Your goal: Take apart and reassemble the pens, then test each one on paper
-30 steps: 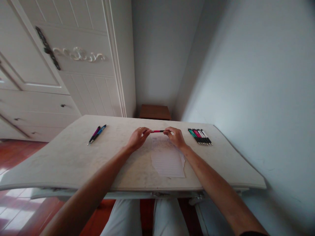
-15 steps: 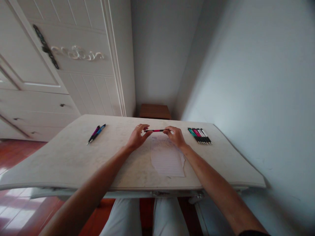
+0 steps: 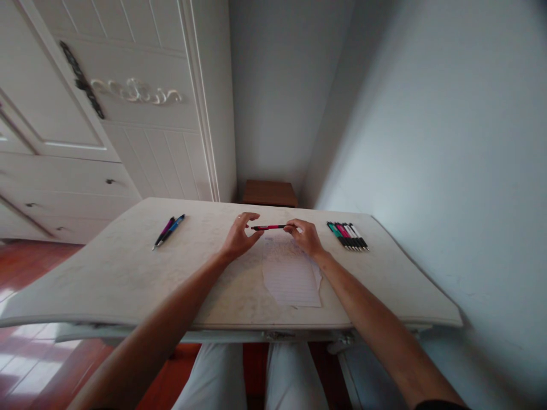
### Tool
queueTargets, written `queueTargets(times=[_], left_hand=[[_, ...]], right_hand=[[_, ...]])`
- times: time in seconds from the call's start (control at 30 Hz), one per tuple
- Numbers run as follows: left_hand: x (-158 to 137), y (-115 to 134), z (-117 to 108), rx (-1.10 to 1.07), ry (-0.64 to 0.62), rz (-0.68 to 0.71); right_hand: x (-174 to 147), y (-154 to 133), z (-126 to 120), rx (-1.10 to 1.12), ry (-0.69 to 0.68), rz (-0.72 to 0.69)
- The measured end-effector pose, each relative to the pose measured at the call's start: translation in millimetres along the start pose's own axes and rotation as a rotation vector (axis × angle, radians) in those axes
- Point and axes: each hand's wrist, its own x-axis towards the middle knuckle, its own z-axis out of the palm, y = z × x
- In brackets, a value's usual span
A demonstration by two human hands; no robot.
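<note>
A red and black pen [image 3: 270,227] is held level above the far part of the table, its right end pinched in the fingers of my right hand [image 3: 304,234]. My left hand [image 3: 240,234] is at the pen's other end, thumb and fingers spread around it and apart from it. Beneath and nearer to me lies a torn sheet of lined paper [image 3: 293,279] with blue scribbles along its top.
To the right, a row of several pens [image 3: 347,236] in green, red and white lies side by side. A purple pen [image 3: 166,230] and a blue pen [image 3: 173,229] rest at the left of the white table [image 3: 106,279]. A wall borders the right side; a white wardrobe [image 3: 149,142] stands behind left.
My left thumb and fingers have parted and let go of the pen's left end, showing more of it. The right hand keeps its pinch in nearly the same place.
</note>
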Motion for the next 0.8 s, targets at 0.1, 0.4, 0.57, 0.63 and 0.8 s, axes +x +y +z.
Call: queueTargets(times=[0.1, 0.4, 0.57, 0.63, 0.8], left_hand=[[-1.0, 0.4, 0.2, 0.004, -0.033, -0.042], [1.1, -5.7, 0.1, 0.154, -0.124, -0.066], [2.2, -6.4, 1.0, 0.106, -0.114, -0.017], [2.3, -6.5, 1.8, 0.08, -0.095, -0.009], [0.3, -6.5, 3.7, 0.005, -0.031, 0.013]], right_hand=[[-0.1, 0.5, 1.0, 0.002, 0.002, 0.007], [-0.3, 0.2, 0.8, -0.007, 0.015, 0.012], [-0.8, 1.8, 1.1, -0.003, 0.013, 0.018], [-1.1, 2.3, 1.2, 0.001, 0.011, 0.016], [-1.5, 2.1, 1.3, 0.01, -0.016, 0.001]])
